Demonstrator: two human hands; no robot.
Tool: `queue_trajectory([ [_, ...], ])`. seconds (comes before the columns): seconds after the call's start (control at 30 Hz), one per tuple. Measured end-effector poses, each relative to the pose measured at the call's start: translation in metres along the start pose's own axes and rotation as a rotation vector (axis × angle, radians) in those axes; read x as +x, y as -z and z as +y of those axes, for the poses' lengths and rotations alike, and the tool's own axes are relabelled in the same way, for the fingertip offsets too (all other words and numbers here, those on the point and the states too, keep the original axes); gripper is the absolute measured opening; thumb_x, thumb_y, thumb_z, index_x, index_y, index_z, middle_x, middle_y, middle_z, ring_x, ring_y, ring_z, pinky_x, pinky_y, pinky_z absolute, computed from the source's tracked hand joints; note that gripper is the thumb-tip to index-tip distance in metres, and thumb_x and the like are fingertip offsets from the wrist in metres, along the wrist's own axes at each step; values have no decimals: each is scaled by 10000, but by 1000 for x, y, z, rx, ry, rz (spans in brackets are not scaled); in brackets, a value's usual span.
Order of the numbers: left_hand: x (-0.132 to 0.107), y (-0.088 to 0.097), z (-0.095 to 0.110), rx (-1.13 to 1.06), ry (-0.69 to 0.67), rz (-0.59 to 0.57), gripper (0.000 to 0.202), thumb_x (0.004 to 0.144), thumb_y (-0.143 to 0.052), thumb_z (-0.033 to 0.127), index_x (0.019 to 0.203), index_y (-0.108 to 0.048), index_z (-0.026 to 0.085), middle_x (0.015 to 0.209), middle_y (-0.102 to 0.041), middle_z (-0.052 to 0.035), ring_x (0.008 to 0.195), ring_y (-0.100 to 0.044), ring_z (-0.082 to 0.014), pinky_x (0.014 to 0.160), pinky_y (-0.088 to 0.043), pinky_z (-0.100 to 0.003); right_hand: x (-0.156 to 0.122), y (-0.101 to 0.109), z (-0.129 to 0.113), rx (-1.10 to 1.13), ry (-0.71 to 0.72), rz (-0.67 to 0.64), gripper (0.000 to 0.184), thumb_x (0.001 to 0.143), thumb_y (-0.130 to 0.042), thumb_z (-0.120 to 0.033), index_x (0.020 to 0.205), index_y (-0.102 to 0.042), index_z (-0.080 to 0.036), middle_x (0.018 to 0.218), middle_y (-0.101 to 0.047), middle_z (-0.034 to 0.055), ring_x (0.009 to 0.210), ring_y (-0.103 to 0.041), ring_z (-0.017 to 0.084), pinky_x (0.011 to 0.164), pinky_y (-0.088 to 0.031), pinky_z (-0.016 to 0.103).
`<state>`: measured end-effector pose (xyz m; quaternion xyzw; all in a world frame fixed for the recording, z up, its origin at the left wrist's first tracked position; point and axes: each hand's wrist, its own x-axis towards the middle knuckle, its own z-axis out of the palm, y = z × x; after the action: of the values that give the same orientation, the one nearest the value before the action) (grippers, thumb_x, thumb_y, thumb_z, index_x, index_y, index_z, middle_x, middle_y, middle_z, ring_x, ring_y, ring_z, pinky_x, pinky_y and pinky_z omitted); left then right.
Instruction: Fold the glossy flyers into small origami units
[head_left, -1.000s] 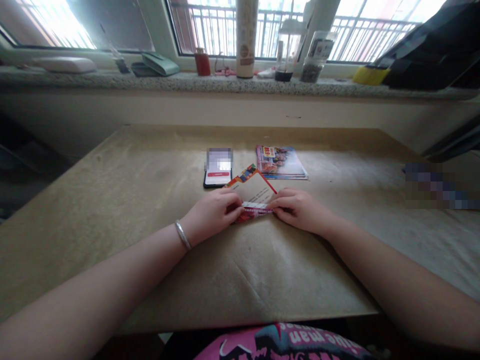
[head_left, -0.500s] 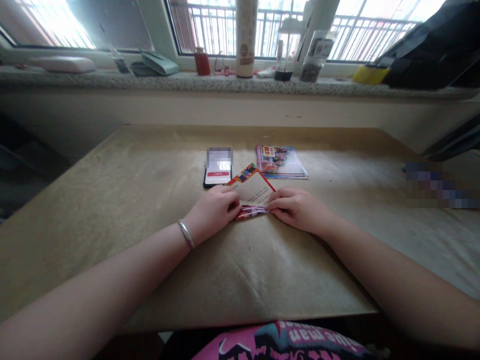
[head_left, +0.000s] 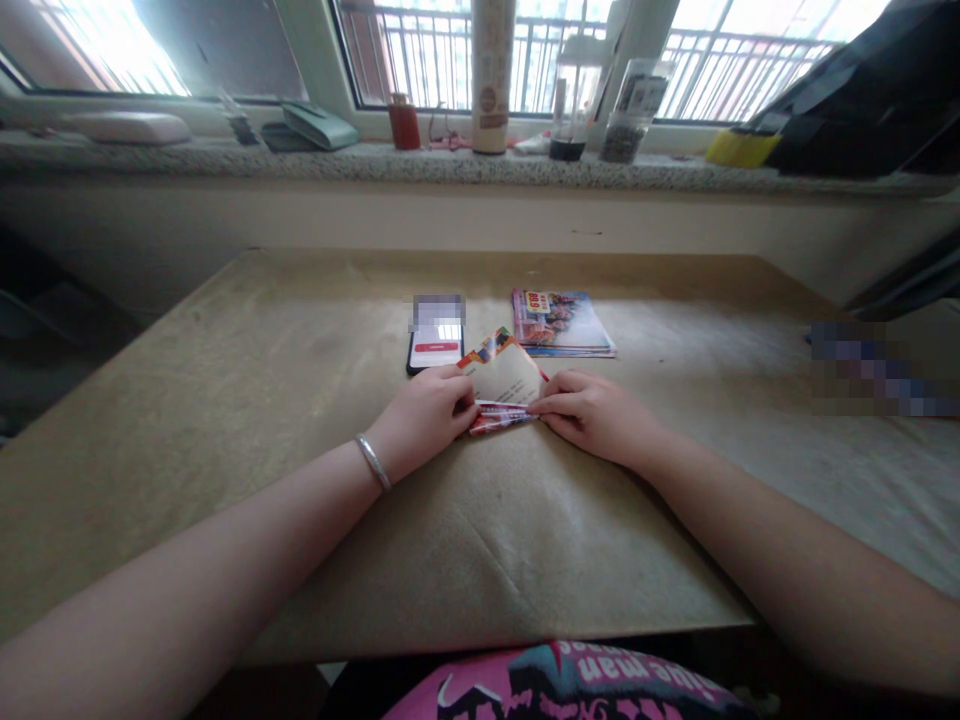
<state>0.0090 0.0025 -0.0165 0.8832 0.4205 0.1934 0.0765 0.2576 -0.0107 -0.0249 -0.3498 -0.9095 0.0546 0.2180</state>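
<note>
Between my two hands lies a printed paper sheet [head_left: 504,378], cream inside with a colourful border, its near edge folded over in a narrow pleated strip. My left hand [head_left: 433,408] is closed on the left end of the fold, with a silver bangle at the wrist. At the right end, the fingers of my right hand [head_left: 583,408] pinch the folded strip. My fingers hide both ends of the fold. Just beyond the sheet, a stack of printed leaflets [head_left: 566,322] rests on the table. A phone [head_left: 436,345] with a lit screen lies behind my left hand.
The table [head_left: 300,400] has a tan cover. On the stone windowsill [head_left: 442,170] stand a red bottle [head_left: 404,124], a tall cylinder [head_left: 492,90], clear containers and a green case [head_left: 319,127]. A blurred-out item [head_left: 885,370] lies at the table's right edge.
The folded strip has moved slightly away from me, and less of the cream face shows above it. Both hands keep their hold with small finger shifts.
</note>
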Motion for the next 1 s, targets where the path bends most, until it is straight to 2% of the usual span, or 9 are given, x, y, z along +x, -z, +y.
queue_trajectory([
  [0.3, 1, -1, -1, 3, 17, 2, 156, 822, -581, 190, 672, -590, 150, 766, -570, -27, 684, -527, -134, 625, -431, -252, 0, 0, 0, -17, 5, 0, 222, 865, -546, -171, 977, -733, -217, 888, -667, 71, 816, -603, 171, 753, -495, 308],
  [0.37, 0, -1, -1, 10, 12, 22, 111, 820, -583, 187, 721, -617, 150, 805, -579, -33, 711, -539, -137, 644, -448, -253, 1, 0, 0, -9, 5, -1, 220, 863, -550, -167, 973, -733, -214, 887, -668, 72, 816, -605, 170, 755, -497, 309],
  [0.47, -3, 2, -1, 7, -70, 17, 136, 858, -542, 178, 844, -677, 173, 910, -604, -49, 795, -567, -149, 709, -477, -271, 1, 0, 0, -11, 4, 5, 215, 866, -554, -176, 971, -737, -219, 889, -668, 70, 815, -606, 169, 758, -497, 309],
  [0.53, -6, 7, 2, 34, -170, -56, 216, 903, -494, 206, 863, -706, 191, 921, -629, -54, 832, -581, -164, 746, -487, -293, 1, 0, 0, -16, 3, 6, 215, 870, -553, -184, 968, -740, -221, 882, -668, 68, 809, -605, 168, 755, -496, 303],
  [0.63, -11, 14, 6, 126, -226, -116, 243, 891, -541, 348, 940, -712, 182, 924, -650, -73, 875, -597, -203, 806, -508, -345, 1, 0, 0, -20, 1, -4, 220, 876, -545, -188, 973, -741, -216, 883, -668, 71, 811, -606, 168, 755, -497, 301],
  [0.7, -13, 16, 8, 199, -254, -139, 241, 890, -544, 324, 1030, -691, 194, 992, -656, -77, 933, -602, -222, 839, -514, -366, 1, 1, 0, -35, -6, -13, 227, 877, -540, -188, 983, -739, -213, 886, -669, 73, 819, -609, 174, 760, -500, 307],
  [0.83, -12, 11, 7, 302, -248, -105, 265, 944, -461, 302, 1080, -666, 205, 1060, -666, -71, 973, -615, -223, 829, -527, -361, 1, 1, 1, -63, -38, -5, 245, 885, -522, -194, 1010, -732, -208, 897, -673, 79, 831, -617, 180, 770, -506, 313],
  [1.0, -11, 8, 9, 307, -219, -73, 306, 971, -399, 329, 1083, -650, 193, 1071, -688, -53, 978, -641, -217, 829, -536, -366, 1, 1, 1, -80, -47, -9, 250, 885, -519, -197, 1018, -731, -191, 903, -676, 86, 838, -620, 185, 782, -506, 315],
])
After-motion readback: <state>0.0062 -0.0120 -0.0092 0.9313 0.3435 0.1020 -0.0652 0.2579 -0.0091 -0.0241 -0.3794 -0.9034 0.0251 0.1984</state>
